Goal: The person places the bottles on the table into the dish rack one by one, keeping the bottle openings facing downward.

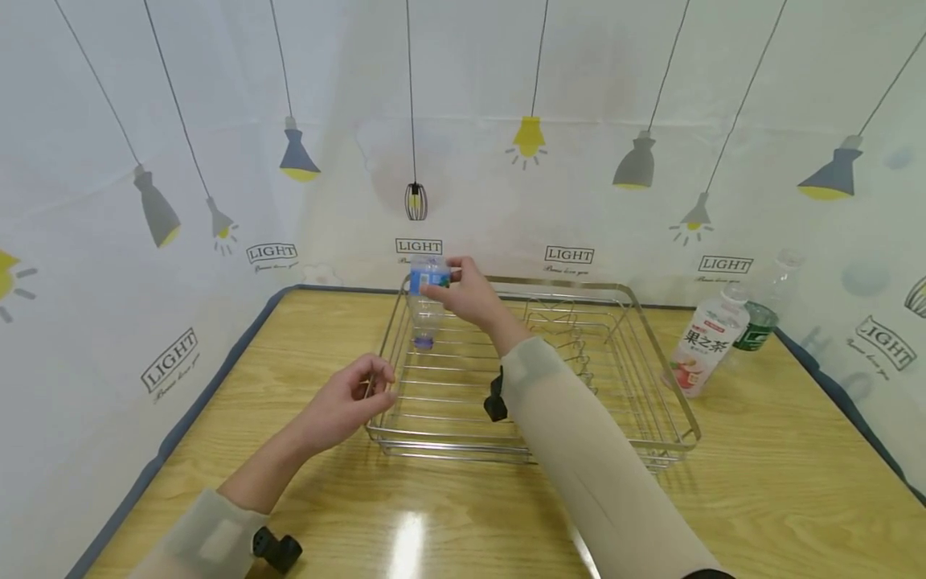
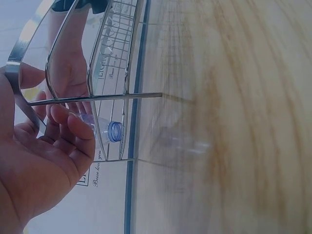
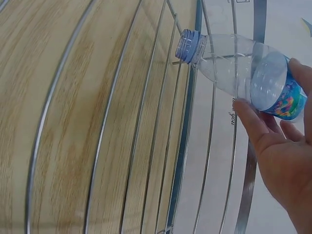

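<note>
My right hand grips a clear plastic bottle near its base, around the blue label. The bottle is turned upside down, its bluish threaded neck low among the wires at the rack's far left corner. The right wrist view shows its see-through body and colourful label. At the near left side of the metal wire dish rack, my left hand curls its fingers and thumb about the flat rim, as the left wrist view shows.
A pink-white fruit tea bottle stands right of the rack, with a clear green-labelled bottle behind it. The wooden table meets a lamp-patterned cloth wall at the back and sides. Wavy wire dividers rise inside the rack.
</note>
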Demonstrator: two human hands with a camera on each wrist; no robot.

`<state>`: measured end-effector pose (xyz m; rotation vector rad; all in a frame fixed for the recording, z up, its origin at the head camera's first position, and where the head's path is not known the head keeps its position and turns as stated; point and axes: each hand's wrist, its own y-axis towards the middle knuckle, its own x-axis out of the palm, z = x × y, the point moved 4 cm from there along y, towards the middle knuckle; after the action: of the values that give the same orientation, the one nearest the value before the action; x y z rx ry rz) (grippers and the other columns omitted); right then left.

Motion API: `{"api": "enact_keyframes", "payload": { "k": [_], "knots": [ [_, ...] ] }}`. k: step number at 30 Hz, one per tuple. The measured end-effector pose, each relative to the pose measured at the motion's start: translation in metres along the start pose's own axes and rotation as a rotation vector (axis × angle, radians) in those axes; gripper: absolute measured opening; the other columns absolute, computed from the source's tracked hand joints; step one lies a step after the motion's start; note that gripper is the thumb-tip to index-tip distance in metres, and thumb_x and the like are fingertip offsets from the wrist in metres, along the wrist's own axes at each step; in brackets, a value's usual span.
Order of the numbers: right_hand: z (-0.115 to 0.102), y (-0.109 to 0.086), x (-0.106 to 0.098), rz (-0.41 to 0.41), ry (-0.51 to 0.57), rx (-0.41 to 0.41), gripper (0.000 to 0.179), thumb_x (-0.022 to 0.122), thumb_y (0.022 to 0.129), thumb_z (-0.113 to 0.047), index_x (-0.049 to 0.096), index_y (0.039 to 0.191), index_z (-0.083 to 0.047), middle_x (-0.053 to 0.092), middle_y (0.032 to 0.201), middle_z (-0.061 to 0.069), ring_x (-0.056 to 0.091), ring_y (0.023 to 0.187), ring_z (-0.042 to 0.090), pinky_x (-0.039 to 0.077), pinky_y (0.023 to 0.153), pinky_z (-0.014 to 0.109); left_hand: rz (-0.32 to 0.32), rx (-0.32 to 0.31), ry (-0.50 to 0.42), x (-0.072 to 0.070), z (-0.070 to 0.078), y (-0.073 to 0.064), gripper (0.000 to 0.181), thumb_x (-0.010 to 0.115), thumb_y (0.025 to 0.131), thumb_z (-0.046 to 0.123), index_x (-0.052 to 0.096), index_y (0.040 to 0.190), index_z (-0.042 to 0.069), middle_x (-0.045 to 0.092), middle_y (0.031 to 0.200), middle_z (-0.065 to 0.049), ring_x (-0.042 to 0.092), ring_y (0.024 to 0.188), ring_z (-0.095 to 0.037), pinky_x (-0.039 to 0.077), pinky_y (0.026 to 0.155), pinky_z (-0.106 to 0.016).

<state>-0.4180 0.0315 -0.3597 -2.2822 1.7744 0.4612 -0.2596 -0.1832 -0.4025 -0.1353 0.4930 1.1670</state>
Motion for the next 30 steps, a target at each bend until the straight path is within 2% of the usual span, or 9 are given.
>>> {"api": "enact_keyframes", "payload": {
  "k": [10,16,24,30],
  "knots": [
    [0.0037,0.0,0.0023,-0.014,-0.026,0.017,0.086,0.078,0.103,-0.04,0.03,0.167,-0.01,0.052,0.158,0.021,0.068,0.127,0.039,0.058,0.109,0.051,-0.011,-0.022,0.002,-0.0005,-0.0006,0.0005,0.026,0.069,0.106,0.014,0.057,0.122,-0.002,0.052,0.097,-0.008,0.049,0.082,-0.015,0.043,0.069,-0.027],
    [0.0069,0.0021,0.0041,-0.034,-0.014,0.006,0.088,0.079,0.103,-0.039,0.027,0.169,-0.01,0.053,0.158,0.021,0.067,0.13,0.04,0.058,0.108,0.048,-0.011,-0.017,0.003,-0.0006,0.0,0.0006,0.026,0.069,0.106,0.014,0.057,0.122,-0.002,0.051,0.097,-0.007,0.049,0.082,-0.015,0.043,0.069,-0.026],
    [0.009,0.0044,0.0045,-0.051,-0.005,-0.018,0.086,0.08,0.103,-0.021,0.027,0.169,-0.009,0.055,0.155,0.023,0.066,0.131,0.037,0.059,0.108,0.048,-0.009,-0.027,0.002,-0.0008,0.0007,0.0006,0.027,0.069,0.106,0.015,0.057,0.122,-0.002,0.051,0.096,-0.007,0.048,0.081,-0.015,0.042,0.069,-0.027],
    [0.0098,0.0043,0.0054,-0.08,0.032,-0.022,0.093,0.079,0.103,-0.015,0.019,0.175,-0.019,0.054,0.155,0.025,0.067,0.132,0.039,0.061,0.105,0.049,-0.01,-0.015,-0.003,-0.0005,0.0002,0.0002,0.026,0.069,0.105,0.014,0.057,0.121,-0.002,0.051,0.096,-0.007,0.049,0.081,-0.015,0.042,0.069,-0.026]
  ]
}}
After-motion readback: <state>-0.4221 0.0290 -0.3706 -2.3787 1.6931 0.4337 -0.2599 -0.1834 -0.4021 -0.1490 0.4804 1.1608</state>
